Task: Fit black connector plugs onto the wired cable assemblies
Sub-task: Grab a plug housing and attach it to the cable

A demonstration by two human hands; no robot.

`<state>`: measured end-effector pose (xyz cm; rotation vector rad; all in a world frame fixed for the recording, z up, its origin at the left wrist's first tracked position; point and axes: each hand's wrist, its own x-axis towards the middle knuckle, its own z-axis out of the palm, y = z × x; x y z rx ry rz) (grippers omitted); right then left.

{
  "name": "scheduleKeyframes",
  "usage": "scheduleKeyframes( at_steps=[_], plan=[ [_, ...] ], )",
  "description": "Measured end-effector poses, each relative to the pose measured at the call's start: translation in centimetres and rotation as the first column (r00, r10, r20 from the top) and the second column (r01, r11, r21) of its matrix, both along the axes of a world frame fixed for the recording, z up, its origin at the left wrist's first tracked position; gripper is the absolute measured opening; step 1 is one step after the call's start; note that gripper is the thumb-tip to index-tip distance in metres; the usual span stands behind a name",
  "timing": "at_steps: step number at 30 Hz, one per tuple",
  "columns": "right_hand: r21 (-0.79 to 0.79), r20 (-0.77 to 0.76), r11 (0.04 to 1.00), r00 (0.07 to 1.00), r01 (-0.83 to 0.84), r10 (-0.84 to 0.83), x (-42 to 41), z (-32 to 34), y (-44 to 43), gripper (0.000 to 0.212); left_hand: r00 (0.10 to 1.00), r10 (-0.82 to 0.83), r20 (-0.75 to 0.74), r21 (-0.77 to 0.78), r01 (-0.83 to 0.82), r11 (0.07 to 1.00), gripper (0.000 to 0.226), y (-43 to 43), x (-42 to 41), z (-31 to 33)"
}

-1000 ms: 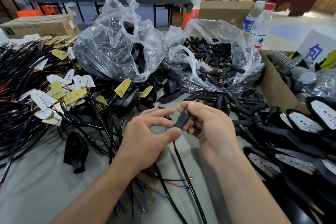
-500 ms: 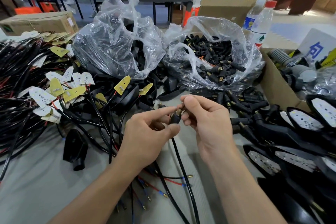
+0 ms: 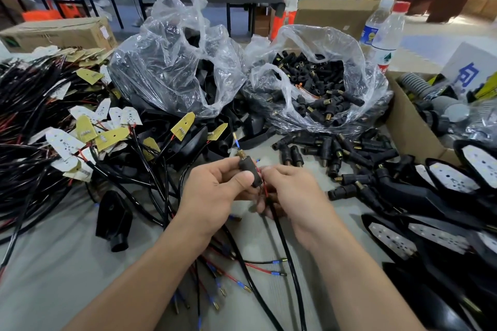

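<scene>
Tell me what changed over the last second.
The right hand left the top of the black plug and dropped to pinch the cable just below it. The left hand now grips the plug alone, and a blue-tipped wire pokes out of its brass end. Plastic bags and loose plugs stayed put.

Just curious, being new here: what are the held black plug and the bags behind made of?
The plug, gripped by the left hand, looks like matte black rubber or plastic, with a brass-coloured threaded tip, likely metal. The bags look like thin clear plastic film: glossy, crinkled, see-through.
</scene>
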<state>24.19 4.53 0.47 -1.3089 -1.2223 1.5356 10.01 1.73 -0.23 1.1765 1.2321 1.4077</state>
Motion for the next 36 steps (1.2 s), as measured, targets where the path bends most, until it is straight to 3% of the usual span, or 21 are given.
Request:
scheduleKeyframes(
  at_steps=[3,6,10,13,21,25,28,31,36],
  plan=[
    [-0.06,-0.139,0.998,0.989,0.036,-0.044,0.1,0.2,0.2,0.021,0.999,0.016,0.049,-0.016,-0.015,1.0,0.034,0.1,-0.1,-0.1],
    [-0.041,-0.175,0.996,0.98,0.084,-0.09,0.5,0.1,0.4,0.021,0.994,0.052,0.101,-0.051,-0.047,0.998,0.026,0.1,0.0,-0.2],
    [-0.031,-0.222,0.997,0.972,0.069,-0.074,0.6,0.1,0.3,0.008,0.992,0.024,0.121,-0.073,-0.015,0.997,0.034,0.1,0.1,0.0],
    [0.022,-0.141,1.0,0.99,0.022,-0.019,0.7,0.3,0.1,0.013,0.989,0.017,0.144,-0.076,-0.007,0.997,0.044,-0.1,0.1,0.3],
    [0.128,-0.039,0.991,0.999,-0.028,0.033,0.6,0.4,-0.2,0.016,0.987,0.13,0.092,-0.052,-0.126,0.991,0.018,-0.1,-0.1,0.3],
    [0.176,0.011,0.984,0.999,-0.038,0.036,0.4,0.5,-0.5,0.021,0.981,0.171,0.092,-0.059,-0.166,0.984,0.03,-0.2,-0.4,0.7],
    [0.131,-0.089,0.991,0.996,0.038,-0.026,0.1,0.6,-0.5,0.037,0.976,0.156,0.154,-0.06,-0.148,0.987,0.037,-0.3,-0.5,0.8],
    [-0.022,-0.326,0.994,0.939,0.111,-0.112,0.2,0.6,-0.1,0.049,0.962,0.179,0.208,-0.073,-0.167,0.983,0.04,-0.1,-0.6,0.8],
    [-0.089,-0.467,0.995,0.881,0.039,-0.077,1.1,1.3,0.2,0.029,0.948,0.239,0.211,-0.1,-0.222,0.97,0.042,0.1,-1.0,0.7]
  ],
)
